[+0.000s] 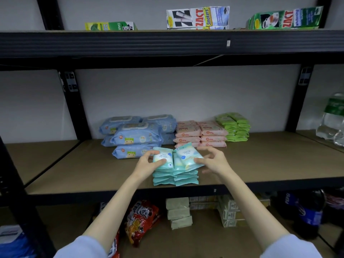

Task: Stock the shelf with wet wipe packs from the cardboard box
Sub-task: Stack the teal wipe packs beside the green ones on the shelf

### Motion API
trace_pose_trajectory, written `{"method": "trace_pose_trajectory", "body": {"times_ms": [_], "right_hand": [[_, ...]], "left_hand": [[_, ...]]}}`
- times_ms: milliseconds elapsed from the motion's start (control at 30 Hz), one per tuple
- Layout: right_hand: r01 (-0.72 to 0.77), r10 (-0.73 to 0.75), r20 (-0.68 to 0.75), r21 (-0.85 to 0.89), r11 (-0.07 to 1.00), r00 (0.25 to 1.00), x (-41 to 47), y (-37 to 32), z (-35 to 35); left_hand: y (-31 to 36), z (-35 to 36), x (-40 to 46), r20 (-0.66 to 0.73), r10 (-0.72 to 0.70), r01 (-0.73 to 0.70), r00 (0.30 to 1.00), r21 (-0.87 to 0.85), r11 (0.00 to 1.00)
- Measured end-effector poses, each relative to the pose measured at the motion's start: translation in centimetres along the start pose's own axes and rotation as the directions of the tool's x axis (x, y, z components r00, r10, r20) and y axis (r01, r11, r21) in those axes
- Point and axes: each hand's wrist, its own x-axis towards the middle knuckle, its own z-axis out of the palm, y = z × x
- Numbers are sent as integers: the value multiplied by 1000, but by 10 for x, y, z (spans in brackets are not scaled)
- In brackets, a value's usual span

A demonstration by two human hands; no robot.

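Two side-by-side stacks of teal wet wipe packs (176, 176) stand near the front edge of the middle shelf (93, 172). My left hand (149, 164) grips the top pack of the left stack (163, 158). My right hand (214, 162) touches the tilted top pack of the right stack (187, 155) with its thumb, fingers spread. Behind them sit blue wipe packs (136, 135), pink packs (201, 134) and green packs (235, 126). The cardboard box is out of view.
Toothpaste cartons (198, 17) lie on the upper shelf. Water bottles (332, 120) stand at the right end of the middle shelf. Below are a red snack bag (141, 220), grey-green soap packs (178, 213) and cola bottles (309, 215). Black uprights frame the bay.
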Motion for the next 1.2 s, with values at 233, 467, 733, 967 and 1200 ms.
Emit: {"method": "trace_pose_trajectory", "body": {"times_ms": [233,467,733,967,1200], "right_hand": [[290,-283,-83,84,953,956,11,-16,-25],[209,-210,25,44,977,977,38,-20,-15],[156,-113,292,-130,979,950,51,0,17],[53,-55,-23,-80,995,998,36,10,25],[-66,40,327,70,995,944,10,17,13]], "left_hand": [[-3,-2,1,29,-12,13,1000,-56,998],[-11,0,4,30,-5,9,1000,-124,992],[-17,4,6,16,-1,3,1000,-139,990],[-14,6,3,35,-11,18,999,-189,982],[-11,4,0,79,-48,67,996,-245,967]]}}
